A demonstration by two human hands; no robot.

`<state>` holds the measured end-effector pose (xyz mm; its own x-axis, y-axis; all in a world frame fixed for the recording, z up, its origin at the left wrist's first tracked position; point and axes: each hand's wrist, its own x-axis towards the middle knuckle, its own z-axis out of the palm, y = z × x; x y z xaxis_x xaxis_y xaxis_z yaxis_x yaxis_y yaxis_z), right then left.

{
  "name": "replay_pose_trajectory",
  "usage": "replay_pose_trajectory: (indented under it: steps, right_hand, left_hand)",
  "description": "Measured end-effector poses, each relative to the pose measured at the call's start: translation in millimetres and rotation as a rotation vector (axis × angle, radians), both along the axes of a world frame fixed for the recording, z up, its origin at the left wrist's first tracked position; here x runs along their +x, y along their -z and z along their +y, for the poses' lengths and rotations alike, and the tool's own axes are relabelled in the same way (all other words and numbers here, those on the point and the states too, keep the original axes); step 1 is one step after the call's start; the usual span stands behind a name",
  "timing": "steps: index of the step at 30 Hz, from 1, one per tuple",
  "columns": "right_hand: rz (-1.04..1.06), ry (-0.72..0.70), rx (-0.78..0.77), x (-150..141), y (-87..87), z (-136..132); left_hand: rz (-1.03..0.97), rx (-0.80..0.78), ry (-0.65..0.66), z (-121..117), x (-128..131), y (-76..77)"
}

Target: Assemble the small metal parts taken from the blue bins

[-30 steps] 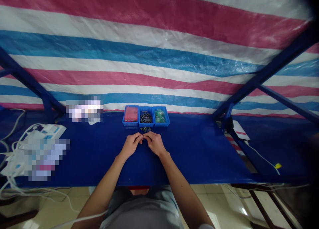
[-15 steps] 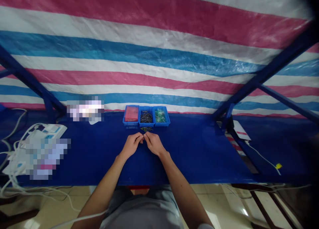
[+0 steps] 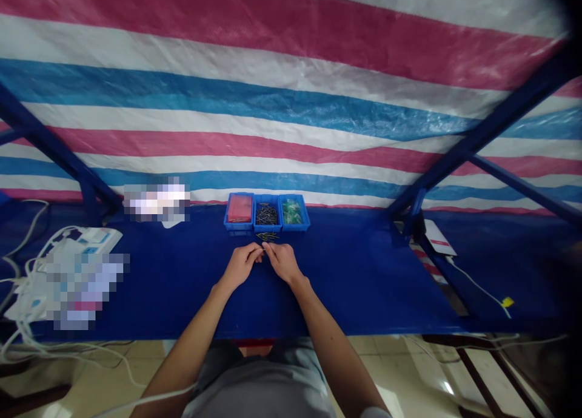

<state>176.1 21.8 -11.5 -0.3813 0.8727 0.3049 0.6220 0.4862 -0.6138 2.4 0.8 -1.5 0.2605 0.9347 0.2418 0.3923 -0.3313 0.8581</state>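
Slackness could drop what my pinched left hand (image 3: 240, 266) and right hand (image 3: 282, 263) may hold, I cannot tell, near screw pile (image 3: 267, 236).

And there's the striped tarpaulin (image 3: 291, 111) behind my blue table (image 3: 359, 278); on the table's left I've got white cables (image 3: 22, 333) tangled by a power strip (image 3: 107, 241); to its right, a slim white device (image 3: 437, 236), lead (image 3: 473, 282) attached; beneath it, tiled floor (image 3: 386, 363)!

Three bins (image 3: 267, 228) (side by side) stand behind loose pieces (image 3: 267, 236) on the table (image 3: 364, 272).
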Motion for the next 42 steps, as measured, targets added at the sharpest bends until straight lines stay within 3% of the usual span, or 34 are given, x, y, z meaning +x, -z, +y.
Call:
replay_pose_trajectory:
  steps: [8, 14, 20, 32, 42]
  right_hand:
    - [0.197, -0.090, 0.053, 3.9, -3.6, -3.5]
    - [0.076, -0.152, 0.112, 5.6, -4.3, -1.9]
    - [-0.049, -0.097, 0.112, 3.3, -6.8, -2.2]
    - [-0.091, 0.018, 0.012, -0.7, 0.8, -1.7]
    - [0.196, -0.083, -0.040, 2.4, -8.0, -3.2]
  left_hand:
    - [0.037, -0.010, -0.055, -1.2, -3.5, -0.6]
    - [0.042, -0.035, -0.061, -0.9, -3.0, -0.3]
    - [0.029, -0.016, -0.041, -1.4, -2.0, -3.1]
    - [0.042, 0.020, -0.019, -0.2, 0.0, -1.0]
    - [0.059, 0.011, -0.064, -2.0, -1.9, -3.8]
